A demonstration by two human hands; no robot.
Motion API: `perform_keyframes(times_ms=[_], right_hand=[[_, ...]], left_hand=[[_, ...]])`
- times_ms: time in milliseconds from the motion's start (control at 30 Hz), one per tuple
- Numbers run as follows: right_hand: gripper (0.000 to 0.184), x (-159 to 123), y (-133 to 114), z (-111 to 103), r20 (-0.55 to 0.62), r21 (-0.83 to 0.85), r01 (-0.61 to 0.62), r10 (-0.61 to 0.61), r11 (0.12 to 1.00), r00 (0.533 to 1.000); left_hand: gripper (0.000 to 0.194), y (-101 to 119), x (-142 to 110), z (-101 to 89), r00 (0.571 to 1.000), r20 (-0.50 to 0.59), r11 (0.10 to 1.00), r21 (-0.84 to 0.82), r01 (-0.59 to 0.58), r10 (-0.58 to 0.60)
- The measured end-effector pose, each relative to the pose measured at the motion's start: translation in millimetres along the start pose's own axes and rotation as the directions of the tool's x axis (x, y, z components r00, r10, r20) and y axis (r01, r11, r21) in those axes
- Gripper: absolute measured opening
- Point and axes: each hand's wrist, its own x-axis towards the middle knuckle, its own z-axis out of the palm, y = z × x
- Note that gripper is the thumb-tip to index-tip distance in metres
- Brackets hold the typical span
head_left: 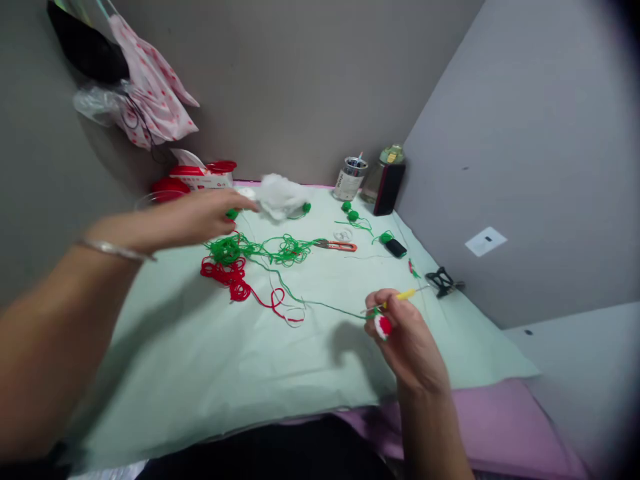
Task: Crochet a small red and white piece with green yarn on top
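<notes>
My left hand (210,212) reaches over the back left of the table, palm down with fingers stretched out, slightly blurred. It is over a bit of green yarn, close to the white stuffing (280,195); its fingertips' undersides are hidden. My right hand (407,333) is closed around a crochet hook (406,294) with a yellow handle and a small red and white crocheted piece (383,326). From that piece a green strand runs left to the tangled green yarn (225,250). Loose red yarn (225,273) lies just in front of the green.
Orange-handled thread snips (343,246) lie mid-table. Several green balls (353,216) lie further back. A tin of pens (350,179), a bottle (373,180) and a phone (390,189) stand at the back. A black stand (440,282) is at the right edge, beside the wall.
</notes>
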Motion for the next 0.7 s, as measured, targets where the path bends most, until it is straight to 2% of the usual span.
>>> perform_keyframes(times_ms=[33, 100, 200, 233, 267, 333, 367, 400, 467, 500, 567, 633, 700], right_hand=[[0.032, 0, 3, 6, -0.008, 0.009, -0.005, 0.005, 1.000, 1.000], [0.030, -2, 7, 16, -0.013, 0.017, 0.028, -0.027, 0.999, 1.000], [0.023, -10, 10, 32, 0.012, 0.045, 0.124, -0.124, 0.991, 0.992], [0.022, -14, 11, 37, 0.035, 0.049, 0.150, -0.152, 0.987, 0.988], [0.022, -18, 12, 42, 0.069, 0.041, 0.175, -0.178, 0.984, 0.982], [0.022, -24, 15, 51, 0.138, 0.009, 0.233, -0.232, 0.972, 0.963], [0.021, -27, 16, 54, 0.160, -0.004, 0.259, -0.255, 0.966, 0.954], [0.020, -28, 17, 57, 0.170, -0.012, 0.285, -0.279, 0.959, 0.945], [0.018, -29, 17, 58, 0.157, -0.022, 0.324, -0.317, 0.946, 0.935], [0.018, -28, 18, 58, 0.143, -0.031, 0.345, -0.338, 0.938, 0.930], [0.018, -27, 19, 57, 0.115, -0.069, 0.388, -0.379, 0.919, 0.918], [0.018, -27, 21, 56, 0.116, -0.115, 0.424, -0.411, 0.899, 0.904], [0.017, -27, 24, 55, 0.127, -0.141, 0.441, -0.426, 0.886, 0.896]], left_hand=[[0.032, -1, -19, 17.3, 0.993, 0.118, 1.000, 0.001, 0.025, -0.025], [0.044, -3, -58, 51.7, 0.920, 0.387, 0.980, -0.156, 0.127, -0.058], [0.060, -8, -101, 94.2, 0.838, 0.542, 0.838, -0.428, 0.337, -0.060], [0.062, -9, -109, 104.8, 0.842, 0.536, 0.776, -0.505, 0.378, -0.061], [0.058, -11, -115, 113.2, 0.870, 0.488, 0.712, -0.588, 0.384, -0.067], [0.044, -14, -119, 123.8, 0.942, 0.327, 0.597, -0.741, 0.306, -0.077], [0.047, -16, -119, 126.1, 0.968, 0.237, 0.588, -0.774, 0.236, -0.077], [0.058, -18, -120, 126.8, 0.985, 0.162, 0.627, -0.761, 0.165, -0.062], [0.070, -23, -122, 124.8, 0.998, 0.065, 0.803, -0.596, 0.022, 0.022], [0.068, -26, -124, 123.1, 0.995, 0.057, 0.886, -0.462, -0.044, 0.079], [0.049, -32, -130, 120.7, 0.985, 0.095, 0.958, -0.264, -0.114, 0.143], [0.029, -36, -137, 121.3, 0.985, 0.152, 0.967, -0.254, -0.036, 0.077], [0.030, -38, -143, 124.8, 0.977, 0.201, 0.922, -0.358, 0.146, -0.076]])
